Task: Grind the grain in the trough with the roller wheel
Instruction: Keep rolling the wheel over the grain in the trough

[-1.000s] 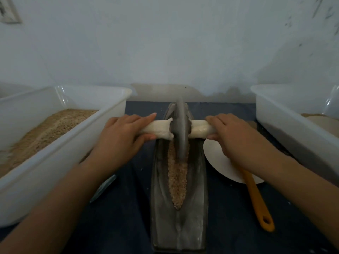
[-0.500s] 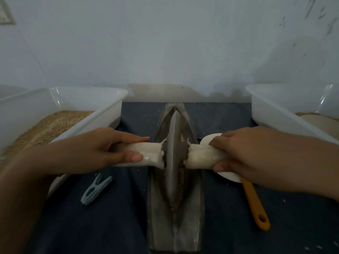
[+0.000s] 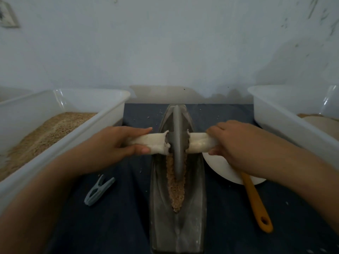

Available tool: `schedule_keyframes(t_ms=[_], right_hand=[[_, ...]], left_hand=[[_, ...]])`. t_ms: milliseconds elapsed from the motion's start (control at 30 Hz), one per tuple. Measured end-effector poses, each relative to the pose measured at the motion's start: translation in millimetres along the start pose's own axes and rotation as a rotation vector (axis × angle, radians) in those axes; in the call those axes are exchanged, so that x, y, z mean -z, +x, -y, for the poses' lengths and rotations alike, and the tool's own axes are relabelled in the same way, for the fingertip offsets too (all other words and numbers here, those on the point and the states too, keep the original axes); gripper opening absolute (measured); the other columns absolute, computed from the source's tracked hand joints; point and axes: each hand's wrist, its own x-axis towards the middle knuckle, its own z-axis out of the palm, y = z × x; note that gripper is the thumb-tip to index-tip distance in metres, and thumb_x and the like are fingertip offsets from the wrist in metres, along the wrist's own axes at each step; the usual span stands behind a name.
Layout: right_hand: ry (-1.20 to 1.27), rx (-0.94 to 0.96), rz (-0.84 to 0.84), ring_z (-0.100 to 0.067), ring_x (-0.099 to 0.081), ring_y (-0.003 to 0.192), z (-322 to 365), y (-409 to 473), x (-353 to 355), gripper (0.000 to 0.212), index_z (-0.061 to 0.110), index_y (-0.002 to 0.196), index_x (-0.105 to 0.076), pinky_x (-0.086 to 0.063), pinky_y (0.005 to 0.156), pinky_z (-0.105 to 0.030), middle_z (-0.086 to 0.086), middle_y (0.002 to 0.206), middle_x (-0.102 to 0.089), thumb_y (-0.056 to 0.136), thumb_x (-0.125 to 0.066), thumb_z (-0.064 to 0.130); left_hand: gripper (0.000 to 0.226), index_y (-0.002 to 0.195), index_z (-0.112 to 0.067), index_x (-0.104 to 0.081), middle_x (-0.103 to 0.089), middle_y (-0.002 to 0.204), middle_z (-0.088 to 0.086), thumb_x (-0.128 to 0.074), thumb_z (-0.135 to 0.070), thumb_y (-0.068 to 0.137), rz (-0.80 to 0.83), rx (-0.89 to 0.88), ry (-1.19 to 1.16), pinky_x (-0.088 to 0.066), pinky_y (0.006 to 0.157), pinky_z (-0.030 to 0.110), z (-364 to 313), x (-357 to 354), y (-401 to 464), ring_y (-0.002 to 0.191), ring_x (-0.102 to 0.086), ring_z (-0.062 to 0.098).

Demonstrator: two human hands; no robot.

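Trough: my long grey trough (image 3: 177, 224) lies lengthwise in front of me on the dark blue table (image 3: 119, 217), its pointed far end toward the wall

Grain: a narrow strip of brown grain (image 3: 176, 193) sits in the trough's central groove, from beside the wheel down to a point nearer me

Roller wheel: the grey roller wheel (image 3: 178, 143) stands upright on edge in the groove, in the far half of the trough; its lower rim rests in the grain

Axle: a pale, cloth-wrapped handle (image 3: 146, 143) sticks out level on each side of the wheel, across the trough

Left hand: my left hand (image 3: 111, 145) holds the left handle; my fingers (image 3: 139, 130) lie over the top and my thumb curls under it, so I am gripping it

Right hand: my right hand (image 3: 236, 143) holds the right handle the same way, knuckles up, fingers wrapped round it

Left tub: a white plastic tub (image 3: 102, 121) stands just left of the trough, with a bed of tan grain inside

Right tub: a second white tub (image 3: 286, 121) stands to the right; some pale contents show at its far edge

Plate: a white plate (image 3: 222, 167) lies beside the trough under my right wrist

Orange handle: an orange utensil handle (image 3: 256, 200) with a hole at its end reaches from the plate toward me

Peg: a grey-blue clothes peg (image 3: 99, 190) lies on the table between the left tub and the trough
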Motion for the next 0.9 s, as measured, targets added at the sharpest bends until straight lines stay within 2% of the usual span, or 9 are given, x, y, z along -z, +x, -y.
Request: schedule_keyframes(t_ms=[133,233,367,467,567,733,800,867,900], right_hand=[[0.004,0.073,0.169,-0.009,-0.048,0.087,9.6,-21.7,32.6,0.033,0.029,0.114,-0.042,-0.033,0.063,-0.021,0.009,0.099,-0.049,0.091,-0.039,0.054],[-0.006,0.087,0.173,-0.007,-0.043,0.083,13.1,-25.1,33.5,0.034,0.030,0.117,-0.040,-0.031,0.060,-0.020,0.010,0.096,-0.044,0.092,-0.038,0.053],[0.056,-0.025,0.075,-0.012,-0.048,0.103,2.6,-4.3,6.6,0.028,0.025,0.123,-0.042,-0.034,0.075,-0.022,0.005,0.116,-0.050,0.096,-0.044,0.034],[0.073,-0.112,-0.048,-0.017,-0.045,0.107,-5.7,11.2,-12.8,0.034,0.021,0.128,-0.041,-0.038,0.083,-0.029,0.000,0.119,-0.050,0.096,-0.045,0.031],[0.021,-0.115,-0.121,-0.017,-0.044,0.108,-8.2,15.5,-21.8,0.040,0.019,0.132,-0.039,-0.035,0.087,-0.029,-0.002,0.122,-0.050,0.096,-0.042,0.034],[0.017,-0.026,0.007,-0.012,-0.045,0.102,-0.6,2.6,-1.3,0.032,0.024,0.120,-0.043,-0.035,0.077,-0.025,0.005,0.112,-0.050,0.094,-0.044,0.041],[0.012,0.030,0.092,-0.010,-0.048,0.098,5.0,-7.8,15.6,0.030,0.027,0.115,-0.043,-0.032,0.072,-0.023,0.008,0.103,-0.049,0.093,-0.043,0.047],[0.012,0.069,0.181,-0.008,-0.048,0.088,9.8,-17.9,31.7,0.032,0.028,0.114,-0.043,-0.034,0.065,-0.021,0.009,0.099,-0.049,0.092,-0.042,0.051],[0.025,0.077,0.213,-0.008,-0.047,0.083,11.2,-21.6,37.1,0.033,0.029,0.114,-0.042,-0.033,0.061,-0.019,0.009,0.098,-0.050,0.091,-0.042,0.052]], left_hand=[[0.052,0.119,-0.064,-0.045,-0.069,0.093,0.014,-0.048,-0.075,0.068,0.236,-0.021,-0.128,-0.047,0.084,0.046,-1.2,17.6,-12.2,0.088,-0.063,0.029],[0.060,0.120,-0.063,-0.045,-0.069,0.094,0.013,-0.050,-0.077,0.063,0.274,-0.017,-0.139,-0.046,0.086,0.048,-0.6,20.1,-13.7,0.087,-0.064,0.030],[0.058,0.125,-0.051,-0.047,-0.066,0.101,-0.009,-0.046,-0.068,0.070,0.036,0.010,-0.015,-0.043,0.079,0.026,-0.2,2.1,-1.0,0.089,-0.059,0.008],[0.058,0.136,-0.032,-0.043,-0.061,0.113,-0.002,-0.053,-0.047,0.081,-0.229,-0.028,0.168,-0.040,0.091,0.033,-0.1,-16.4,9.5,0.104,-0.055,0.018],[0.057,0.139,-0.025,-0.042,-0.062,0.116,0.002,-0.059,-0.036,0.086,-0.318,-0.052,0.231,-0.040,0.096,0.042,4.3,-22.8,16.1,0.108,-0.054,0.023],[0.057,0.127,-0.051,-0.040,-0.059,0.074,-0.018,-0.050,-0.062,0.071,-0.045,-0.012,0.038,-0.038,0.067,0.009,2.0,-2.6,3.6,0.073,-0.056,-0.003],[0.050,0.121,-0.057,-0.047,-0.066,0.074,-0.006,-0.048,-0.072,0.072,0.111,0.003,-0.063,-0.045,0.068,0.016,3.2,8.6,-4.4,0.072,-0.061,0.008],[0.054,0.119,-0.058,-0.051,-0.072,0.093,-0.004,-0.053,-0.072,0.068,0.256,-0.020,-0.162,-0.050,0.086,0.034,3.0,17.7,-10.4,0.088,-0.066,0.014],[0.055,0.119,-0.059,-0.050,-0.071,0.102,-0.010,-0.055,-0.071,0.065,0.307,-0.034,-0.205,-0.049,0.091,0.032,2.6,20.6,-11.9,0.096,-0.065,0.011]])
